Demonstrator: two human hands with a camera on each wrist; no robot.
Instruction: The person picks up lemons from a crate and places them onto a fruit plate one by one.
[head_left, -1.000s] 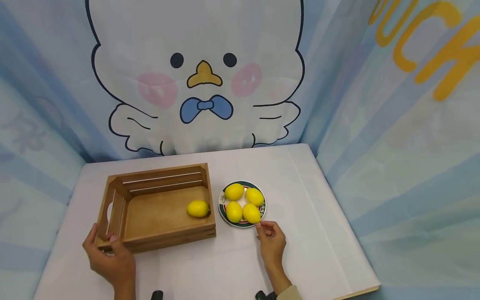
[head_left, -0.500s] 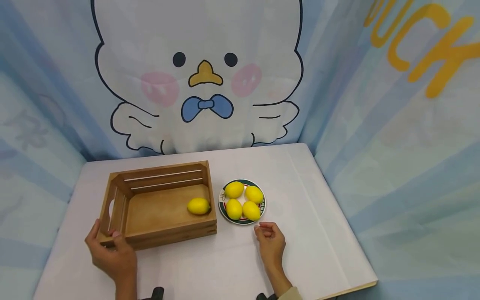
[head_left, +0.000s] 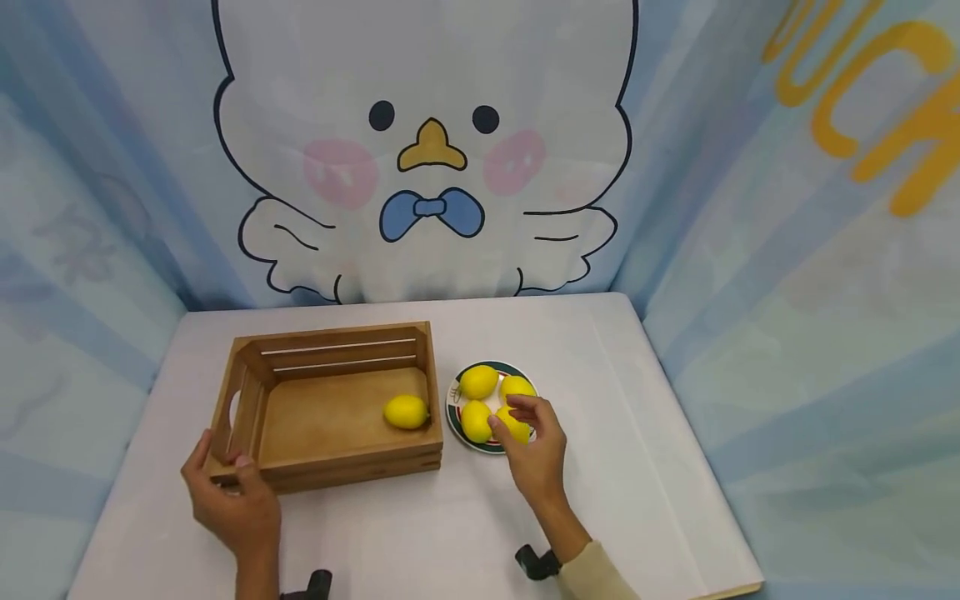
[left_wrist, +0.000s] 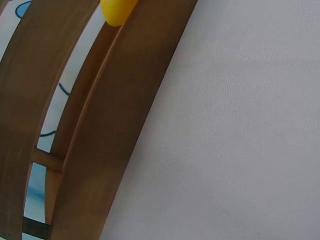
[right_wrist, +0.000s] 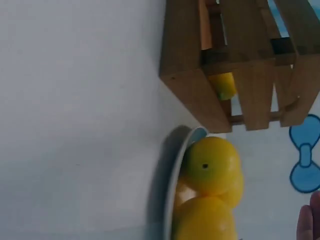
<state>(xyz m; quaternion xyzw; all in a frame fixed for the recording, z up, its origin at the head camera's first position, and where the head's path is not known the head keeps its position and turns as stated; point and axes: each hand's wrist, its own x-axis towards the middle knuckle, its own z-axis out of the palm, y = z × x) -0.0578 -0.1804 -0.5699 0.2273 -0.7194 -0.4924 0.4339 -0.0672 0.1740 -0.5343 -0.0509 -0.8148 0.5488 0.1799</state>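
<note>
My left hand [head_left: 236, 504] grips the front left corner of a slatted wooden crate [head_left: 330, 475], thumb over the rim. One yellow lemon [head_left: 406, 412] lies inside, near the crate's right end. Right of the crate stands a small patterned plate [head_left: 453, 412] with several lemons. Over the plate's front right side hovers my right hand [head_left: 538, 458], thumb and fingers spread above the nearest lemon [head_left: 512, 425] and partly covering it. At the right wrist view's edge, the fingers [right_wrist: 306, 225] appear apart from the lemons [right_wrist: 212, 160]. The left wrist view shows the crate wall [left_wrist: 110, 115] but no hand.
Both crate and plate rest on a white-covered table [head_left: 637, 500]. A cloth backdrop [head_left: 427, 267] with a cartoon duck rises behind it, and more cloth hangs on both sides. Dark camera mounts [head_left: 536, 562] show by the wrists.
My right hand has moved up from in front of the plate to over its front right lemon, its fingers spreading. The left hand stays on the crate corner. The head view has shifted slightly.
</note>
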